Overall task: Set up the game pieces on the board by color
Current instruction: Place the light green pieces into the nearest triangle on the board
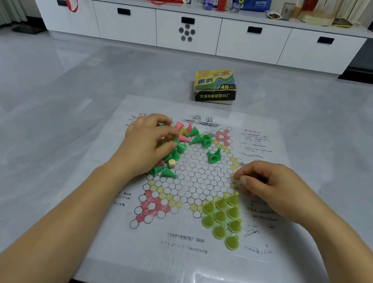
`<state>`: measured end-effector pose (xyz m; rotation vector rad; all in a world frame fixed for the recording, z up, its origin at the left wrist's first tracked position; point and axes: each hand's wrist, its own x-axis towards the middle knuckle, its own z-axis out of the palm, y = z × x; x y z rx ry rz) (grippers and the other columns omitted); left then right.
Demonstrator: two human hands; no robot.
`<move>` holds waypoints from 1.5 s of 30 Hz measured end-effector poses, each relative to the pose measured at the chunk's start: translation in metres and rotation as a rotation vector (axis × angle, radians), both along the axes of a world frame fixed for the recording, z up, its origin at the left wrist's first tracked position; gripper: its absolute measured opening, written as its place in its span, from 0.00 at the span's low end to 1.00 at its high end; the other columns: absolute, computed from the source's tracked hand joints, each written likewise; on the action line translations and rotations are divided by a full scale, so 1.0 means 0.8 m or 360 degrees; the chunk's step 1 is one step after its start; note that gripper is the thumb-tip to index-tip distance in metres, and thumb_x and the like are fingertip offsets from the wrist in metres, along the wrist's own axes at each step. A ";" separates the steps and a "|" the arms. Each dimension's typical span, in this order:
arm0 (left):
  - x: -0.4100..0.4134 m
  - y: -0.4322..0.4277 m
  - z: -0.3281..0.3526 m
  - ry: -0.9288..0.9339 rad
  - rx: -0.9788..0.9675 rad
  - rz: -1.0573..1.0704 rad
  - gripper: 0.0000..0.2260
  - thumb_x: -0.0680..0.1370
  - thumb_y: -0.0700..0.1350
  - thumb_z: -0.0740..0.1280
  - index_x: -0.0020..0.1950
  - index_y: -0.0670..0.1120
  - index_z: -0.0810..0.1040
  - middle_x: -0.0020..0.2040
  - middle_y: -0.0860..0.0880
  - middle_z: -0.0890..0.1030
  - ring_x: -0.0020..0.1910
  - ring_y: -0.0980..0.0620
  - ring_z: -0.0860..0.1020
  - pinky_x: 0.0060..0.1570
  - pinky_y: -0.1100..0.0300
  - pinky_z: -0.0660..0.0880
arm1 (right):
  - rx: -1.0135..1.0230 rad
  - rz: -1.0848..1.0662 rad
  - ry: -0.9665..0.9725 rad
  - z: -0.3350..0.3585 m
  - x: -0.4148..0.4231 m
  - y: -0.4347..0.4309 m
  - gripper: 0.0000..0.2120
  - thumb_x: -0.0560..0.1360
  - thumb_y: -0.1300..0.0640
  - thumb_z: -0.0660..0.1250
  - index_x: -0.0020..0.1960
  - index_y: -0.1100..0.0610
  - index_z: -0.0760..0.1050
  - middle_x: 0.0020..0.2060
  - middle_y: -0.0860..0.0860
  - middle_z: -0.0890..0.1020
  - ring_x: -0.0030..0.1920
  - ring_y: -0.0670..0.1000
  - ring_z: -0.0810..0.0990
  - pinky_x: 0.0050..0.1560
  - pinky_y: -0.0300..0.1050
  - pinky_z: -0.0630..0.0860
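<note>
A paper Chinese-checkers board (196, 174) lies flat in front of me. Several yellow-green cone pieces (223, 217) stand upright in its lower right point. A mixed heap of green and pink pieces (187, 136) lies tipped over on the upper left part, with one green piece (214, 156) lying apart near the middle. My left hand (150, 140) rests on that heap, fingers curled among the pieces. My right hand (264, 183) sits at the board's right edge with fingers curled, fingertips touching the paper; anything held there is hidden.
The game's cardboard box (215, 86) stands just beyond the board. A small pale die-like piece (172, 163) lies by my left wrist. A long white cabinet (188, 29) with bottles, a can and bags on top runs along the back wall.
</note>
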<state>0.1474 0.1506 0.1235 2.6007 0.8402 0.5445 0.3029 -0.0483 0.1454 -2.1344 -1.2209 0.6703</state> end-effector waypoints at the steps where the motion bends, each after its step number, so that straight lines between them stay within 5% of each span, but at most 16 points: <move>1: -0.001 0.000 0.001 0.0046 0.0007 0.0020 0.11 0.76 0.48 0.64 0.57 0.51 0.78 0.63 0.51 0.71 0.63 0.49 0.65 0.64 0.52 0.60 | 0.0001 0.0001 0.0002 0.000 0.000 0.000 0.06 0.75 0.55 0.63 0.45 0.46 0.77 0.41 0.43 0.82 0.42 0.43 0.79 0.44 0.35 0.73; 13: -0.009 0.005 0.007 -0.0306 -0.0185 0.0181 0.07 0.72 0.39 0.69 0.49 0.46 0.82 0.57 0.48 0.78 0.58 0.50 0.73 0.60 0.56 0.68 | 0.0008 0.0005 0.0009 0.000 -0.001 -0.001 0.05 0.75 0.55 0.63 0.45 0.47 0.77 0.40 0.42 0.81 0.40 0.40 0.77 0.42 0.32 0.72; 16: -0.012 0.000 0.015 -0.0476 -0.0125 0.0184 0.06 0.73 0.40 0.68 0.49 0.46 0.82 0.52 0.50 0.79 0.51 0.56 0.75 0.55 0.61 0.69 | 0.0010 0.0013 -0.0005 0.000 -0.001 -0.001 0.06 0.75 0.55 0.63 0.44 0.46 0.77 0.39 0.40 0.80 0.40 0.39 0.77 0.39 0.28 0.71; 19: -0.016 -0.020 0.033 -0.0571 -0.0236 -0.0018 0.05 0.73 0.41 0.68 0.45 0.51 0.80 0.43 0.57 0.79 0.38 0.65 0.74 0.44 0.71 0.70 | 0.0009 0.0008 0.0002 0.000 -0.001 -0.001 0.06 0.75 0.55 0.63 0.45 0.47 0.77 0.40 0.42 0.81 0.42 0.43 0.78 0.43 0.34 0.73; 25: -0.028 -0.068 0.023 -0.0184 -0.0506 -0.0504 0.05 0.72 0.41 0.69 0.46 0.48 0.82 0.41 0.61 0.79 0.41 0.64 0.77 0.40 0.75 0.71 | 0.0006 0.0012 -0.0004 0.000 -0.002 0.000 0.06 0.75 0.55 0.64 0.44 0.46 0.77 0.42 0.44 0.81 0.44 0.45 0.79 0.45 0.39 0.74; 34: -0.037 -0.079 0.005 -0.0025 -0.0535 -0.0598 0.15 0.71 0.40 0.71 0.56 0.50 0.77 0.45 0.58 0.77 0.44 0.61 0.75 0.43 0.73 0.71 | -0.0005 0.0015 0.0023 -0.002 -0.002 -0.001 0.05 0.75 0.55 0.64 0.44 0.46 0.77 0.43 0.46 0.82 0.46 0.48 0.79 0.49 0.45 0.75; 45: -0.036 -0.085 0.005 0.0001 -0.0584 -0.0659 0.08 0.71 0.43 0.72 0.49 0.49 0.82 0.45 0.58 0.76 0.47 0.61 0.74 0.45 0.74 0.70 | -0.0016 0.0014 0.0000 -0.002 -0.003 -0.002 0.04 0.74 0.55 0.65 0.45 0.47 0.78 0.43 0.47 0.82 0.47 0.49 0.79 0.48 0.44 0.74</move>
